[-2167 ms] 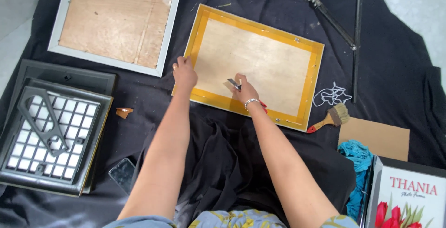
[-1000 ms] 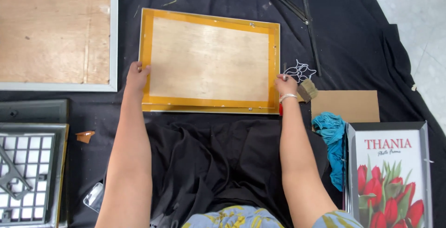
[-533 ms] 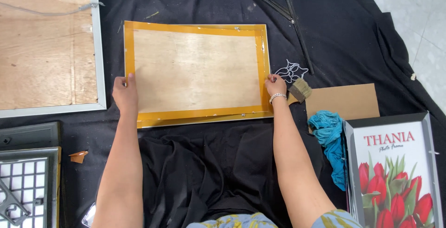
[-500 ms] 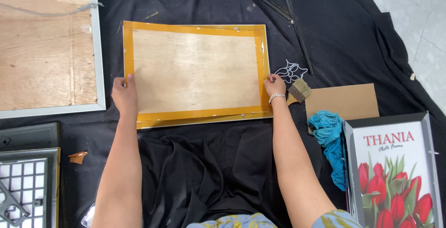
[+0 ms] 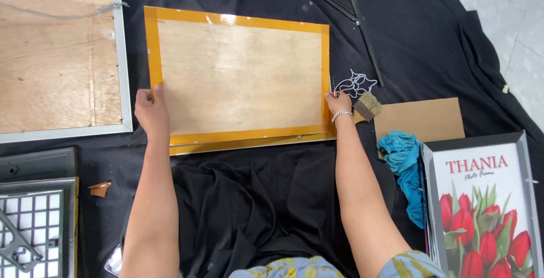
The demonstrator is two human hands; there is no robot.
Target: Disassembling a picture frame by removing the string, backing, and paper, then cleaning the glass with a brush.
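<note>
The left hand [image 5: 151, 109] grips the left edge of the wooden board with orange tape border [image 5: 241, 79], its fingers curled under the edge and the thumb lying on top. The right hand [image 5: 338, 102] grips the board's right edge near the lower corner, fingers closed around it; a bracelet sits on that wrist. The board lies flat on the black cloth [image 5: 255, 210], which is spread on the floor.

One paintbrush [image 5: 367, 107] lies just right of the board, beside the right hand, and a tangle of white string [image 5: 355, 83] lies above the brush. One brown cardboard sheet [image 5: 422, 120] lies further right of the board, with one teal rag [image 5: 403, 159] below it. One framed tulip picture [image 5: 487, 204] sits to the lower right of the board, and one silver-framed backing board [image 5: 59, 62] to its left.

Half a second ago the board stood tilted; now its edges lie squarer, and both hands keep their grip.
</note>
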